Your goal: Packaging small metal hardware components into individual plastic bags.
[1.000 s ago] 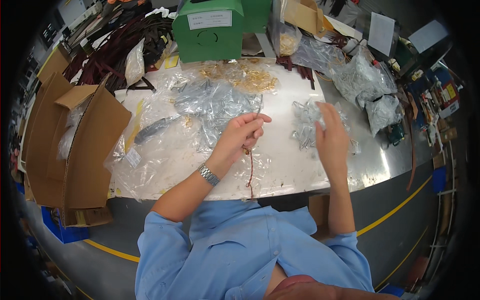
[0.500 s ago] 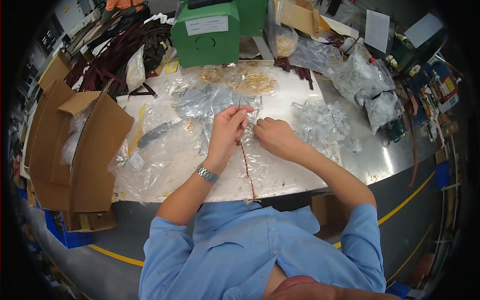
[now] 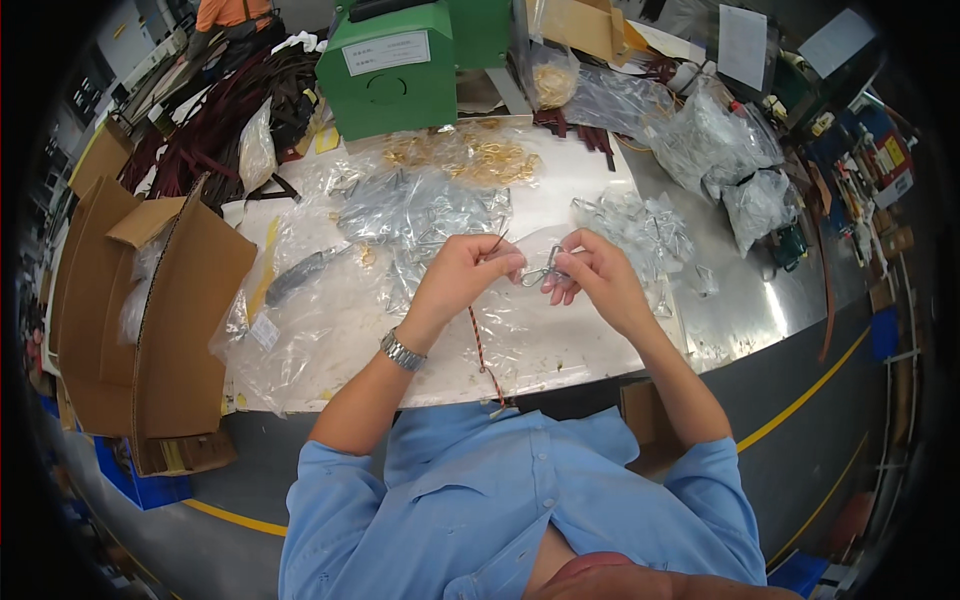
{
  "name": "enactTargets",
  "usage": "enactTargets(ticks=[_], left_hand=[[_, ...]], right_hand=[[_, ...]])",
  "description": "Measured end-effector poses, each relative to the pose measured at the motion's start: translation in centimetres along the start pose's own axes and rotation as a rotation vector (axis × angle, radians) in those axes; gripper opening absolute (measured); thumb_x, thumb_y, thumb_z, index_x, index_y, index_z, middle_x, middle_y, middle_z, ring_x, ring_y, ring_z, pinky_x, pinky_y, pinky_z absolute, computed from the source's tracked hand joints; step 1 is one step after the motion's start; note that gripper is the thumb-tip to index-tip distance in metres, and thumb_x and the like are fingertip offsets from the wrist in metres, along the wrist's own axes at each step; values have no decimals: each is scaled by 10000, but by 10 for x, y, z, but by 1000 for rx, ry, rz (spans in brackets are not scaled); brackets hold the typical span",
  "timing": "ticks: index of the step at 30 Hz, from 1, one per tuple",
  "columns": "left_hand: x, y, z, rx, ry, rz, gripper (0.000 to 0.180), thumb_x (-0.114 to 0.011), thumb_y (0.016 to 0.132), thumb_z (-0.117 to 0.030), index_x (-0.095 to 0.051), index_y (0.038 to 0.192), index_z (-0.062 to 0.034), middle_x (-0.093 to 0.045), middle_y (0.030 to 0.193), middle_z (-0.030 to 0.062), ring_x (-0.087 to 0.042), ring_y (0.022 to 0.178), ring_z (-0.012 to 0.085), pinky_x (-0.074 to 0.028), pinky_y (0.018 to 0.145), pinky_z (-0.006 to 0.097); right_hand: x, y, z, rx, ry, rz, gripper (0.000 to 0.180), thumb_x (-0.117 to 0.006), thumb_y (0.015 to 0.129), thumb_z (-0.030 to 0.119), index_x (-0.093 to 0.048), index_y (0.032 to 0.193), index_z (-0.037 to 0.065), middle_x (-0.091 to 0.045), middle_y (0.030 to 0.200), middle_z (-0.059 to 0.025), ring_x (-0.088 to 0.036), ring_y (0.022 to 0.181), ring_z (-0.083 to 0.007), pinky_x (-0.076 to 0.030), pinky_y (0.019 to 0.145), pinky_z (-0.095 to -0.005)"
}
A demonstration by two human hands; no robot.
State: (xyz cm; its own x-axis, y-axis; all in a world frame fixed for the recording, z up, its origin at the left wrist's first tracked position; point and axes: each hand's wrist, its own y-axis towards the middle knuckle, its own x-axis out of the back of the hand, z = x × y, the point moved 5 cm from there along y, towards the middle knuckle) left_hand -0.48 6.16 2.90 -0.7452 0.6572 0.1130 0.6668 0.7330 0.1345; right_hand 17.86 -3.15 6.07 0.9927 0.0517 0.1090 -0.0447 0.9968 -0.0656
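Note:
My left hand (image 3: 470,272) is closed in a pinch, with a thin dark pointed tip (image 3: 501,238) rising between thumb and finger. Below that hand hangs a red, black and white braided cord (image 3: 480,345), its lower end near the table's front edge. My right hand (image 3: 598,275) pinches a silver metal clasp (image 3: 538,276) between thumb and fingers. The clasp lies between both hands, close to the left fingertips; whether these touch it I cannot tell. Behind the hands, clear plastic bags hold silver metal pieces (image 3: 405,205) and gold-coloured rings (image 3: 460,158).
Loose silver hardware (image 3: 640,235) is piled right of my hands. An opened cardboard box (image 3: 190,320) stands left. A green machine (image 3: 390,80) is at the back, beside dark red straps (image 3: 200,140). Filled plastic bags (image 3: 715,150) lie back right. A person in orange (image 3: 232,12) is far left.
My right hand has turned and come toward me, bringing the silver clasp into view. My left hand has lowered slightly and tilted, its dark tip now leaning right.

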Motion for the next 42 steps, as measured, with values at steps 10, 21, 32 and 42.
enactTargets(ticks=[10,21,32,42], left_hand=[[-33,-13,5,329,-356,147,192,-690,1033,-185,-737,1085,-7,-730,797,49,-394,497,11,-278,453,203],[-52,-22,8,343,-516,306,277,-709,1012,-181,-722,1199,23,-743,835,50,-354,472,-14,-252,434,191],[-52,-21,13,324,-325,191,200,-699,1027,-252,-757,964,-71,-688,754,-53,-373,525,-11,-260,462,205],[-51,-20,-5,253,-313,244,139,-706,1013,-179,-727,1066,-52,-750,843,16,-378,520,-6,-267,458,205]], right_hand=[[19,-14,6,4,-31,-121,176,-612,1080,160,-645,1025,-4,-752,838,-106,-699,657,-130,-541,599,-243],[33,-23,38,104,-354,-339,160,-711,1018,151,-717,1003,-9,-729,889,-29,-629,775,-92,-491,686,-259],[-7,-34,-36,54,418,-257,331,-632,1075,227,-748,1201,-56,-771,1067,-104,-718,937,-151,-569,954,-343],[-4,-40,-48,17,525,-415,356,-629,1073,245,-741,1202,-68,-779,1090,-128,-740,965,-159,-581,946,-336]])
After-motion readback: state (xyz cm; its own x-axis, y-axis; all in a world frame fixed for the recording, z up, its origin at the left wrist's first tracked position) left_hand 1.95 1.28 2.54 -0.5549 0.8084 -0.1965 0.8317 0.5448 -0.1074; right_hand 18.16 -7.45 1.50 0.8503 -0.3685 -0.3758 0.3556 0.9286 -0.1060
